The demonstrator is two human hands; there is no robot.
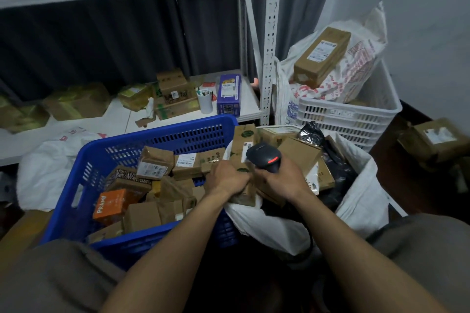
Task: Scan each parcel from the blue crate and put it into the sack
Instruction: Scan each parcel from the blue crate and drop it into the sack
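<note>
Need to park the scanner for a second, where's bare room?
Bare shelf patch between the yellow-taped boxes and the box stack; narrow floor strip between white crate and the lone parcel. Blue crate and sack are crowded.

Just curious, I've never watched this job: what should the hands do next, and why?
Probably fire the scanner at the parcel. The right hand holds the scanner close over it, and the left hand grips the parcel upright beside the sack, not yet dropped in.
</note>
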